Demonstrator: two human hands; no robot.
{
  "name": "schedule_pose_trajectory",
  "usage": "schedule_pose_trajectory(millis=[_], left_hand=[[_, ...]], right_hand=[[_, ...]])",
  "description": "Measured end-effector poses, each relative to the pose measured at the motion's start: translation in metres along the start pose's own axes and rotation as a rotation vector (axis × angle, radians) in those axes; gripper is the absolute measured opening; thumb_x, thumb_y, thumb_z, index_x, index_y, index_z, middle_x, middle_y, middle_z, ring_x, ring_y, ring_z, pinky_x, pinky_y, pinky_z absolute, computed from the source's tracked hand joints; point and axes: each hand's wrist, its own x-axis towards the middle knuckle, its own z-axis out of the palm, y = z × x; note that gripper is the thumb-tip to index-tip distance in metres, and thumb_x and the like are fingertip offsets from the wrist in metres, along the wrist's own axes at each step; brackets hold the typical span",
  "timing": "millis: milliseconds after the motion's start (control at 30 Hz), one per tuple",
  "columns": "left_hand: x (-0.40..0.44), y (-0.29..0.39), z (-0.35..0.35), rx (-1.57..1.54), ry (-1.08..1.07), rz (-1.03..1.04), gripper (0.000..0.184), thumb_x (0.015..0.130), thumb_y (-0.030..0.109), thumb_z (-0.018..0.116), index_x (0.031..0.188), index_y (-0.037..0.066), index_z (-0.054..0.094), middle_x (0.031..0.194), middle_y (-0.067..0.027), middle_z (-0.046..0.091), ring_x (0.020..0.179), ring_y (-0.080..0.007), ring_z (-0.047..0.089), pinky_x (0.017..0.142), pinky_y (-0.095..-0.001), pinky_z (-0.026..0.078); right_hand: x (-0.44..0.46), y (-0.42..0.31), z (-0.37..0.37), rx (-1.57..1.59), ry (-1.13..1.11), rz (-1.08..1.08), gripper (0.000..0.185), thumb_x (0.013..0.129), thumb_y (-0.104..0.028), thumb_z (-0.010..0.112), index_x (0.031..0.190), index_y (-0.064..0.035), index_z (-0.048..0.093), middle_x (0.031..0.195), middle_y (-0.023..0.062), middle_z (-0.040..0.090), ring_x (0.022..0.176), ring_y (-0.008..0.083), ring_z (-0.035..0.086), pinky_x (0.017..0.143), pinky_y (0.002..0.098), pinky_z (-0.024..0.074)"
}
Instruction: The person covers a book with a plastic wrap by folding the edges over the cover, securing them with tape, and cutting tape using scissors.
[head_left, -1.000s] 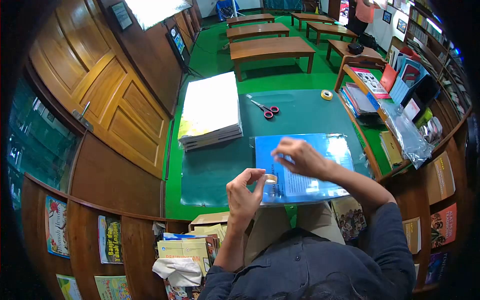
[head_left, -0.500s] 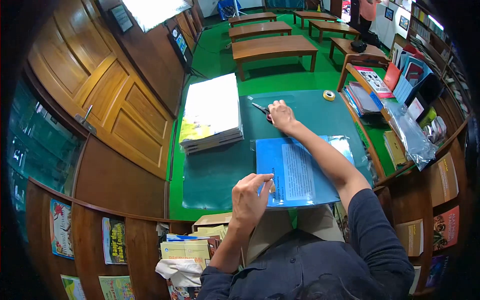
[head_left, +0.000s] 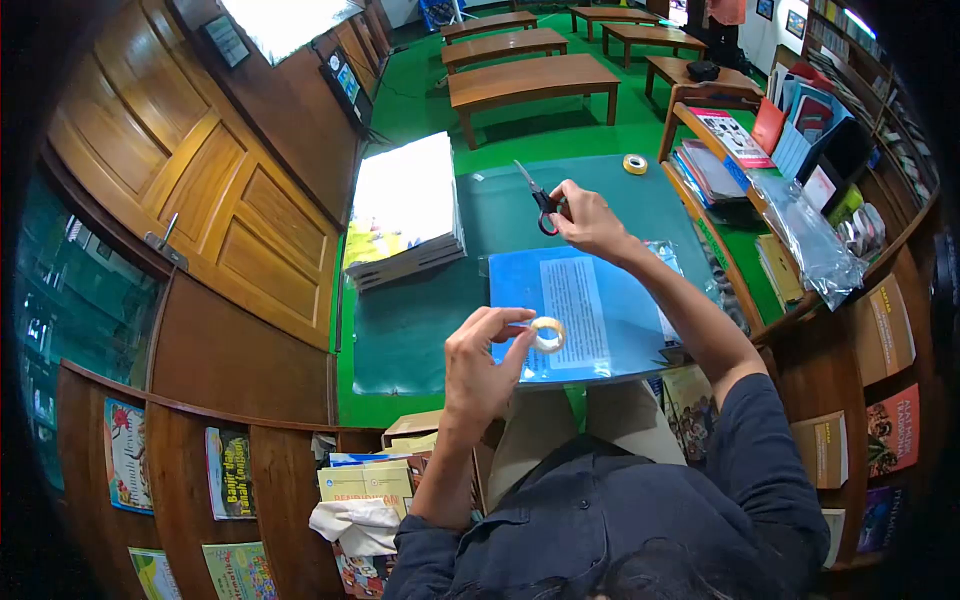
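Note:
Between the thumb and fingers of my left hand (head_left: 480, 365) is a small roll of clear tape (head_left: 547, 335), held above the near part of a blue book (head_left: 515, 285). The book lies on the green table mat, with clear plastic showing around its edges. My right hand (head_left: 592, 222) grips a pair of scissors (head_left: 540, 200) by the dark and red handles, just beyond the book. Their blades point away and to the left.
A tall stack of books (head_left: 405, 205) stands left on the green mat (head_left: 400, 345). Another tape roll (head_left: 634, 164) lies at the far right. A wooden rack (head_left: 735, 145) with folders and plastic sheets borders the right side. Low wooden benches (head_left: 535, 82) stand beyond.
My right hand has lifted the scissors off the mat and brought them nearer. The tape in my left hand has turned and now shows its ring.

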Motion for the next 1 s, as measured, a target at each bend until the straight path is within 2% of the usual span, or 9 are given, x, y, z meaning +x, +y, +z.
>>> schedule_pose_trajectory(millis=[33,167,333,533,700,833,1000], left_hand=[[0.0,0.001,0.0,0.0,-0.008,-0.002,0.018,0.074,-0.007,0.068,0.09,0.0,0.07,0.088,-0.0084,0.068,0.067,-0.0148,0.061,0.066,-0.0238,0.052],[0.006,0.003,0.0,0.089,0.008,0.145,0.016,0.075,-0.005,0.068,0.09,0.0,0.07,0.088,-0.0086,0.067,0.065,-0.0145,0.059,0.061,-0.0239,0.05],[0.011,0.016,0.003,0.259,-0.06,0.112,0.016,0.073,-0.003,0.071,0.089,-0.001,0.071,0.086,-0.0079,0.069,0.066,-0.0124,0.06,0.063,-0.0238,0.05],[0.015,0.028,0.006,0.367,-0.118,0.114,0.014,0.073,-0.002,0.071,0.088,-0.001,0.072,0.083,-0.0077,0.07,0.066,-0.0132,0.06,0.062,-0.0247,0.048],[0.015,0.03,0.007,0.309,-0.193,0.123,0.017,0.075,-0.003,0.068,0.091,0.001,0.071,0.082,-0.0074,0.068,0.061,-0.0132,0.056,0.055,-0.0242,0.044],[0.013,0.035,0.009,0.084,-0.247,0.102,0.019,0.075,-0.004,0.068,0.093,0.001,0.07,0.082,-0.0073,0.069,0.063,-0.0117,0.057,0.059,-0.0232,0.045],[0.013,0.043,0.003,0.019,-0.378,0.001,0.025,0.072,0.0,0.072,0.097,0.001,0.07,0.082,-0.0086,0.07,0.067,-0.009,0.059,0.063,-0.0226,0.045]], right_hand=[[-0.013,-0.003,-0.008,0.001,0.002,0.008,0.023,0.08,-0.006,0.066,0.097,0.0019,0.053,0.069,0.0112,0.063,0.058,0.0204,0.06,0.056,0.0324,0.0482],[-0.065,-0.009,-0.038,0.299,-0.161,-0.069,0.026,0.079,-0.005,0.071,0.097,-0.0004,0.054,0.065,0.0046,0.06,0.057,0.0107,0.054,0.053,0.0225,0.0413],[-0.118,-0.017,-0.064,0.4,-0.209,0.032,0.029,0.076,-0.005,0.074,0.098,-0.0029,0.054,0.064,0.0006,0.058,0.056,0.0079,0.049,0.052,0.0193,0.036],[-0.156,-0.019,-0.077,0.464,-0.206,0.055,0.03,0.075,-0.005,0.075,0.098,-0.0039,0.055,0.063,-0.0007,0.057,0.056,0.0075,0.046,0.053,0.0199,0.0352],[-0.172,-0.019,-0.085,0.459,-0.287,0.049,0.029,0.074,-0.003,0.075,0.097,-0.0042,0.058,0.066,-0.0001,0.058,0.057,0.0078,0.046,0.054,0.021,0.0368],[-0.178,-0.025,-0.092,0.483,-0.38,0.034,0.028,0.071,-0.004,0.075,0.096,-0.0029,0.061,0.07,0.0015,0.059,0.059,0.0097,0.047,0.056,0.0223,0.0387],[-0.178,-0.031,-0.097,0.392,-0.561,-0.056,0.032,0.068,-0.009,0.076,0.096,-0.0008,0.063,0.075,0.0046,0.06,0.063,0.0134,0.049,0.057,0.0246,0.041]])
